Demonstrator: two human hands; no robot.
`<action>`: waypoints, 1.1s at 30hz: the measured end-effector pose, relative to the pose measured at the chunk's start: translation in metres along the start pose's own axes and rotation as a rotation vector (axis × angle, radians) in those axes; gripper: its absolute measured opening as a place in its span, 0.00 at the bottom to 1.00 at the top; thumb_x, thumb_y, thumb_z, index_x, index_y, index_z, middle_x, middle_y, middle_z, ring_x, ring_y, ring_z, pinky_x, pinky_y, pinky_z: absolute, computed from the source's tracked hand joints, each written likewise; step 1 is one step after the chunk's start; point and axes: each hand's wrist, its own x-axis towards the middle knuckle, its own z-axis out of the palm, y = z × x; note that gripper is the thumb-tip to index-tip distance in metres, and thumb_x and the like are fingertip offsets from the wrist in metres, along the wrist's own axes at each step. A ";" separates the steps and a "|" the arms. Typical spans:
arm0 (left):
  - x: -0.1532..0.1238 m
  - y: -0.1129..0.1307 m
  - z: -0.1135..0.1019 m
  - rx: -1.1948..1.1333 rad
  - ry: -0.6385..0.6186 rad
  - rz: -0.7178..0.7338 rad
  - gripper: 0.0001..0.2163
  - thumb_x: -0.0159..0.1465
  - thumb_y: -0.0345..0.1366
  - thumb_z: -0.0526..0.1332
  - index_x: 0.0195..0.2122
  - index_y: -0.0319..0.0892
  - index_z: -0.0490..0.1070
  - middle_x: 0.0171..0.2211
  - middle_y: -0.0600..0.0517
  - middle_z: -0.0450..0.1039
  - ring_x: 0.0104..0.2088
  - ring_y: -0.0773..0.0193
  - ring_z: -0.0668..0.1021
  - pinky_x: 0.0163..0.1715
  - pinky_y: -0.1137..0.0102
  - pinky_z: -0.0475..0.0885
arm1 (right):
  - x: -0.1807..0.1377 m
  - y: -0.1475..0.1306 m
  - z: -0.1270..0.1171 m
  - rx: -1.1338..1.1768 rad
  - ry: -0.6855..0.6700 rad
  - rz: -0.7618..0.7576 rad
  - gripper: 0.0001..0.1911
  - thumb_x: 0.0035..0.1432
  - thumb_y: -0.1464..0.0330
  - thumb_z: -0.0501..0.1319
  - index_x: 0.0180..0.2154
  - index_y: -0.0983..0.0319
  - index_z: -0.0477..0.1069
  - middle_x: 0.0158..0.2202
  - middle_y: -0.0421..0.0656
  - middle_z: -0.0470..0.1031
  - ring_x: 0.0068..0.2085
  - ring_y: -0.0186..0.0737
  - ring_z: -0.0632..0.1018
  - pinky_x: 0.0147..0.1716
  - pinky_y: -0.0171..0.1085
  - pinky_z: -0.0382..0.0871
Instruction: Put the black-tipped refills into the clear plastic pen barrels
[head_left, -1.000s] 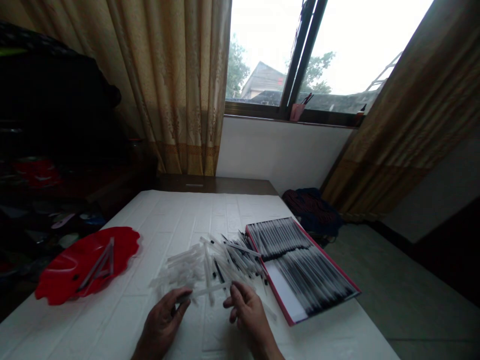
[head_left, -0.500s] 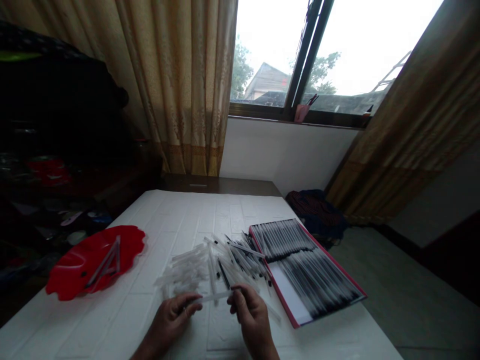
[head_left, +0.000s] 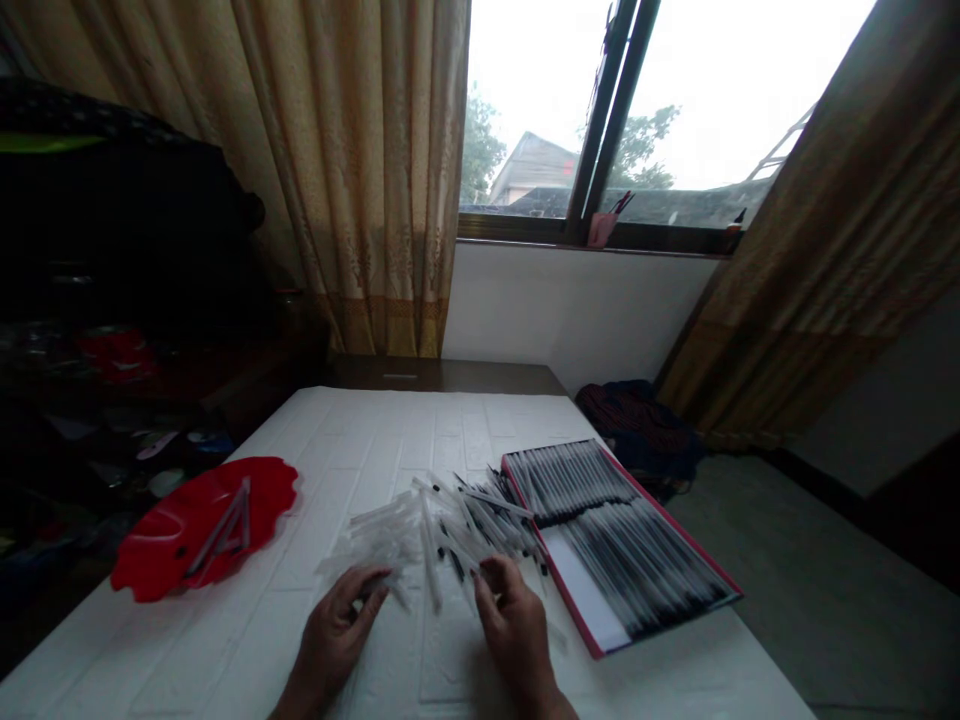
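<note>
My left hand (head_left: 339,622) is over the near edge of a heap of clear pen barrels (head_left: 379,540), thumb and fingertips closed. A clear pen barrel (head_left: 399,596) shows at its fingertips. My right hand (head_left: 513,612) is curled, thumb and forefinger close together, at the near side of a pile of slim black-tipped pen parts (head_left: 487,520). Whatever it pinches is hidden or too small to name. Right of it lies a red-edged shallow box (head_left: 579,600) holding two rows of clear pens with black ends (head_left: 637,565).
A red wavy-rimmed plate (head_left: 150,555) with a few clear barrels in it is at the left of the white table (head_left: 360,430). A dark cluttered shelf (head_left: 187,370) borders the left side. Beyond the table are a window, curtains (head_left: 375,180) and a cloth bundle (head_left: 637,425).
Earlier a clear barrel stretched between both hands. That span is now open, with the left hand at the clear heap and the right at the dark-tipped pile. The view has shifted slightly.
</note>
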 end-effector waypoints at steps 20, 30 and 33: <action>0.003 -0.032 -0.004 0.619 0.171 0.430 0.15 0.67 0.44 0.49 0.47 0.46 0.70 0.40 0.49 0.75 0.40 0.61 0.77 0.41 0.66 0.70 | -0.009 -0.002 0.017 -0.431 -0.018 -0.393 0.07 0.54 0.73 0.57 0.32 0.57 0.72 0.29 0.41 0.76 0.32 0.42 0.76 0.32 0.36 0.67; 0.006 -0.037 -0.006 0.606 0.191 0.473 0.15 0.67 0.45 0.49 0.44 0.46 0.72 0.38 0.49 0.76 0.38 0.60 0.78 0.39 0.66 0.72 | 0.020 0.001 -0.092 -0.674 0.014 -0.144 0.11 0.60 0.70 0.53 0.38 0.59 0.75 0.35 0.46 0.79 0.37 0.42 0.78 0.36 0.36 0.68; 0.006 -0.040 -0.005 0.612 0.188 0.478 0.15 0.67 0.45 0.49 0.45 0.46 0.71 0.39 0.49 0.76 0.38 0.60 0.78 0.40 0.66 0.72 | 0.031 0.013 -0.128 -0.885 -0.071 0.061 0.11 0.58 0.70 0.55 0.35 0.58 0.77 0.35 0.45 0.80 0.36 0.42 0.79 0.32 0.34 0.66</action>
